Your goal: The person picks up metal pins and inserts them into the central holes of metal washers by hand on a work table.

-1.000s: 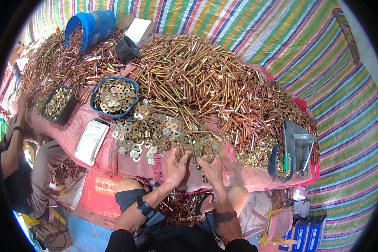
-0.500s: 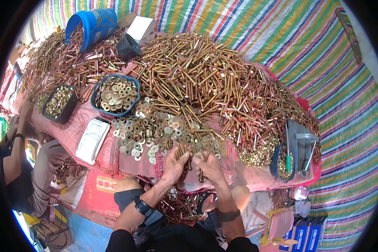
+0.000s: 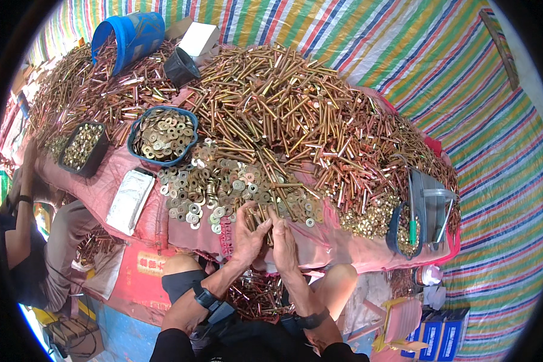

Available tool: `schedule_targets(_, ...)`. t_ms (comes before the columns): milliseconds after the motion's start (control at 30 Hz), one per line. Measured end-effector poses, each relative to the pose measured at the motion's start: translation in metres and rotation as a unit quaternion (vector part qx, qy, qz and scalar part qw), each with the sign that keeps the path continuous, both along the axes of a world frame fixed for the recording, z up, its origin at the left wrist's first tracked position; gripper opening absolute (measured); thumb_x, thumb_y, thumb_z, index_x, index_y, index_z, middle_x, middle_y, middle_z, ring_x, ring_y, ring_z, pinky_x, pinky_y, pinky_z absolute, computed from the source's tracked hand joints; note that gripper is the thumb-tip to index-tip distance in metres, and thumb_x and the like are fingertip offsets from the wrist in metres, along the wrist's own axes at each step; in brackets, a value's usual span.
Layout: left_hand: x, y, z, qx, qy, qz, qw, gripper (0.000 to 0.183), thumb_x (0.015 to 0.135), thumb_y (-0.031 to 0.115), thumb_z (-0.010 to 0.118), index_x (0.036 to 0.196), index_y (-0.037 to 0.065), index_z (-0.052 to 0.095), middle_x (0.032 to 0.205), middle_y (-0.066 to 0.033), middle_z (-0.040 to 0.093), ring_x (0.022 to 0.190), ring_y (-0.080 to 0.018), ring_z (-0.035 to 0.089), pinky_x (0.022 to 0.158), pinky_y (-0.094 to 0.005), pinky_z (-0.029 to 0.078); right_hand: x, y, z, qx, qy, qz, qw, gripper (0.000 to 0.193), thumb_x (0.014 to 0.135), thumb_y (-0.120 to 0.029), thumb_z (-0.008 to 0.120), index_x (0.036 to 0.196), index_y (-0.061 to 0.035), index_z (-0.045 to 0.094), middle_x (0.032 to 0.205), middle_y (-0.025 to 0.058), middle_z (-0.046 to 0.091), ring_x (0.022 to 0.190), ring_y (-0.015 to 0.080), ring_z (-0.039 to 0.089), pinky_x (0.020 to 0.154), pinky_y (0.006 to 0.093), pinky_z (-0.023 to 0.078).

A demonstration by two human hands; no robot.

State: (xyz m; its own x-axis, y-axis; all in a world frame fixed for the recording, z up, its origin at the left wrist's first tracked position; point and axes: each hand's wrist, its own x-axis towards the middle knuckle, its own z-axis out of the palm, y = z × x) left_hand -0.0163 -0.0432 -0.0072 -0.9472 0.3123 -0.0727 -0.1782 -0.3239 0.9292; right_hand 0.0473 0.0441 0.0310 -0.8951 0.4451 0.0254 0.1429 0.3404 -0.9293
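My left hand (image 3: 248, 236) is closed around several brass-coloured bolts (image 3: 259, 217) just beyond the cloth's near edge. Close against it, my right hand (image 3: 283, 242) has its fingers drawn together at the side of that bundle. What lies inside the right fingers is hidden. Flat round washers (image 3: 244, 181) are spread just past both hands, with a few loose bolts across them. Farther back rises a large heap of long bolts (image 3: 283, 96).
Left of the washers stand a blue tub of washers (image 3: 195, 142), a dark tub of nuts (image 3: 105, 145) and a silver packet (image 3: 130, 202). At right are loose nuts (image 3: 368, 218) and a blue-grey container (image 3: 425, 187). Another person's arm (image 3: 23, 211) is at far left.
My right hand has moved left and turned inward against the left hand's bolts. The bolt that stuck out below it no longer shows there. My left hand has shifted slightly left.
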Motion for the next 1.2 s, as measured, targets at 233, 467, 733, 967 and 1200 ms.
schedule_targets(233,-0.008,0.003,-0.003,0.073,-0.061,-0.013,0.995,0.052,0.097,0.001,0.072,0.143,0.001,0.050,0.114,-0.0088,0.071,0.102,-0.0162,0.068,0.090,-0.0302,0.057,0.010,0.018,0.005,-0.121,-0.037,0.074,0.989,0.071,0.114,-0.054,0.028,0.159,0.0005,0.040,0.159,0.0195,0.048,0.134,0.0294,0.056,0.109,0.0376,0.047)
schedule_targets(467,-0.018,-0.001,0.007,0.145,-0.103,0.031,0.984,0.049,0.098,-0.001,0.068,0.142,0.001,0.047,0.110,-0.0104,0.068,0.098,-0.0198,0.071,0.085,-0.0319,0.060,0.000,0.026,0.011,0.089,-0.017,0.129,0.988,0.042,0.110,-0.031,0.057,0.134,0.0022,0.068,0.137,0.0158,0.063,0.113,0.0254,0.069,0.095,0.0354,0.057)
schedule_targets(733,-0.012,-0.011,0.014,0.062,-0.078,0.023,0.995,0.050,0.095,-0.001,0.071,0.140,0.003,0.050,0.105,-0.0070,0.065,0.087,-0.0149,0.069,0.068,-0.0284,0.060,-0.023,0.049,0.008,0.306,-0.055,-0.103,0.945,0.049,0.082,-0.028,0.086,0.119,0.0000,0.071,0.093,0.0162,0.071,0.083,0.0320,0.071,0.074,0.0451,0.054)
schedule_targets(967,-0.003,-0.009,0.009,0.026,-0.094,-0.028,0.995,0.026,0.090,-0.004,0.073,0.112,0.002,0.063,0.087,-0.0041,0.069,0.071,-0.0109,0.067,0.062,-0.0273,0.058,-0.039,0.053,-0.002,0.359,-0.092,-0.074,0.926,0.044,0.082,-0.030,0.084,0.112,-0.0022,0.068,0.090,0.0171,0.072,0.084,0.0391,0.070,0.075,0.0493,0.054)
schedule_targets(1200,-0.003,-0.004,0.005,0.047,-0.020,-0.009,0.999,0.021,0.090,-0.001,0.076,0.107,0.001,0.064,0.089,-0.0030,0.069,0.072,-0.0084,0.065,0.062,-0.0266,0.056,-0.046,0.060,0.003,0.409,-0.104,-0.040,0.906,0.026,0.084,-0.026,0.078,0.098,-0.0046,0.072,0.081,0.0187,0.073,0.078,0.0407,0.071,0.071,0.0510,0.053)
